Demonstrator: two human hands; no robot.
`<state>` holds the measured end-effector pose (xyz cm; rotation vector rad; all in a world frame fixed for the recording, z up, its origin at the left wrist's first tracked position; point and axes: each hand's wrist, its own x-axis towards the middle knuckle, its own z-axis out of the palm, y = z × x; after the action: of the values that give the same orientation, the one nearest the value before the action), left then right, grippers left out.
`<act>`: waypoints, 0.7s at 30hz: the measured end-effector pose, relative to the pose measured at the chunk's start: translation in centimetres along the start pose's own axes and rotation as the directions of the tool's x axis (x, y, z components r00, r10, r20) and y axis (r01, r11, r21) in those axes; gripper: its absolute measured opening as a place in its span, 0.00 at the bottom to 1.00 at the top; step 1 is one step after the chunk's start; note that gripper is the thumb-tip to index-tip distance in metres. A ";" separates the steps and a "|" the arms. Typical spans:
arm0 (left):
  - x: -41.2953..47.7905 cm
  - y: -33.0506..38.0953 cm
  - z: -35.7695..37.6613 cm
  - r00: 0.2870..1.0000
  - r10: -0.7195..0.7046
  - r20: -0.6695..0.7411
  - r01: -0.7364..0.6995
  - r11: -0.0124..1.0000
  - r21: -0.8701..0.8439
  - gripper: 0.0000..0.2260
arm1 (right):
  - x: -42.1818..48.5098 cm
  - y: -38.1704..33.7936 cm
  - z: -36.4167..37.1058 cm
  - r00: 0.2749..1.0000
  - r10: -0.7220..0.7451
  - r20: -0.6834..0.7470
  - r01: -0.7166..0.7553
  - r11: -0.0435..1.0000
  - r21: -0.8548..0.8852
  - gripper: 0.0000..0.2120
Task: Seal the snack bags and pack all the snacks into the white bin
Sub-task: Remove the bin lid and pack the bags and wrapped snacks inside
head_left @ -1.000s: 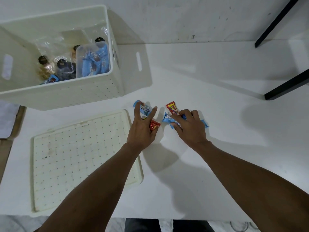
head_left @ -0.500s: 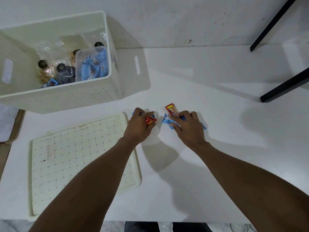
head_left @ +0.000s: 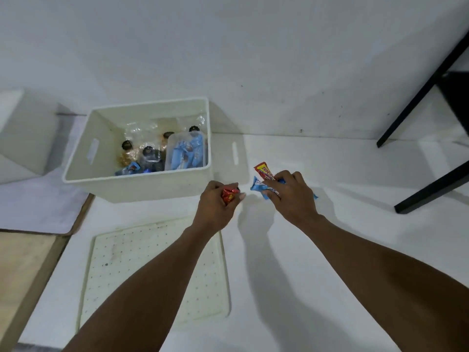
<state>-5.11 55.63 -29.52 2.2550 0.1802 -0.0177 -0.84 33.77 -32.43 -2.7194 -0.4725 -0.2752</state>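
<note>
A white bin [head_left: 152, 185] stands on a white table [head_left: 355, 179] against the wall, holding a clear bag of blue snacks [head_left: 186, 152] at its right side and clear bags with dark round labels [head_left: 138, 154] nearer its middle. In front of the bin a perforated white lid [head_left: 157, 270] lies flat. To the bin's left a white sheet [head_left: 38, 201] overlaps a wooden board [head_left: 22, 265], and well to its right rise black frame legs [head_left: 418, 97]. The person's left hand [head_left: 215, 207] is just before the bin's front right corner, fingers curled tight round a red snack [head_left: 229, 194] (only part of the wrapper shows beside the thumb), the forearm crossing over the lid. The right hand [head_left: 291, 196], further right of the bin, is palm-down, fingers clamped on a blue snack [head_left: 257, 188] and a red-and-yellow snack [head_left: 264, 171], whose ends stick out toward the bin. Whether this hand touches the table cannot be told. The bin's mouth is open, its front rim beside the left hand, and bare table runs from the bin's right wall to the black legs.
</note>
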 end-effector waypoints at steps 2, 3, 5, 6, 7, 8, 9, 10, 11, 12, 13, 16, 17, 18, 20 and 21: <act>1.3 1.5 -3.8 0.997 0.058 -0.058 -0.057 0.998 0.003 0.18 | 3.5 -2.1 -1.9 0.999 -0.028 -0.034 0.028 1.000 0.001 0.12; 2.1 1.9 -5.8 0.993 0.078 -0.087 -0.078 0.997 0.005 0.17 | 5.3 -3.4 -2.7 0.998 -0.041 -0.049 0.041 0.999 0.002 0.12; 3.7 2.1 -10.2 0.983 0.098 -0.157 -0.095 0.995 0.028 0.16 | 8.7 -6.3 -4.0 0.994 -0.077 -0.081 0.079 0.997 0.014 0.11; 4.4 1.8 -12.4 0.975 0.097 -0.200 -0.092 0.995 0.038 0.15 | 10.2 -7.9 -4.4 0.991 -0.099 -0.090 0.101 0.995 0.023 0.11; 5.1 1.4 -14.6 0.965 0.094 -0.246 -0.085 0.995 0.044 0.15 | 11.7 -9.6 -4.6 0.988 -0.118 -0.095 0.121 0.992 0.029 0.11; 5.8 0.8 -16.7 0.955 0.090 -0.283 -0.079 0.996 0.051 0.15 | 13.0 -11.4 -4.7 0.986 -0.133 -0.098 0.137 0.990 0.034 0.11; 6.3 0.1 -18.8 0.949 0.089 -0.304 -0.075 0.996 0.058 0.14 | 14.3 -13.3 -4.5 0.985 -0.144 -0.099 0.148 0.988 0.038 0.12; 6.8 -0.8 -20.8 0.948 0.080 -0.308 -0.062 0.996 0.067 0.14 | 15.4 -15.2 -4.1 0.984 -0.153 -0.095 0.158 0.987 0.041 0.12; 7.3 -2.0 -22.8 0.950 0.069 -0.306 -0.047 0.996 0.078 0.14 | 16.5 -17.1 -3.6 0.982 -0.169 -0.089 0.173 0.984 0.039 0.13; 7.9 -3.4 -24.6 0.954 0.053 -0.295 -0.027 0.995 0.094 0.15 | 17.5 -19.0 -2.8 0.979 -0.188 -0.078 0.192 0.981 0.038 0.13; 8.4 -5.0 -26.2 0.959 0.034 -0.282 -0.002 0.994 0.113 0.15 | 18.3 -20.9 -1.9 0.977 -0.205 -0.062 0.208 0.977 0.047 0.13; 9.5 -10.0 -29.9 0.971 -0.059 -0.233 0.098 0.982 0.161 0.18 | 20.2 -26.2 1.5 0.975 -0.222 0.018 0.219 0.971 0.099 0.14; 9.7 -11.4 -30.7 0.974 -0.089 -0.209 0.125 0.978 0.167 0.17 | 20.5 -27.8 2.7 0.975 -0.217 0.053 0.211 0.971 0.110 0.15; 10.0 -12.7 -31.4 0.977 -0.115 -0.182 0.147 0.973 0.175 0.16 | 20.9 -29.1 3.9 0.974 -0.208 0.088 0.197 0.973 0.120 0.15; 10.6 -15.2 -32.3 0.982 -0.136 -0.133 0.163 0.962 0.220 0.14 | 21.5 -31.2 6.1 0.971 -0.174 0.165 0.152 0.979 0.138 0.16; 11.0 -16.2 -32.5 0.985 -0.137 -0.105 0.159 0.957 0.242 0.14 | 21.7 -32.0 7.1 0.966 -0.154 0.207 0.126 0.982 0.142 0.16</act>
<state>1.96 92.18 -22.03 2.4906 0.4140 -0.0230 8.68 70.78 -23.30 -2.6058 -0.7204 0.0183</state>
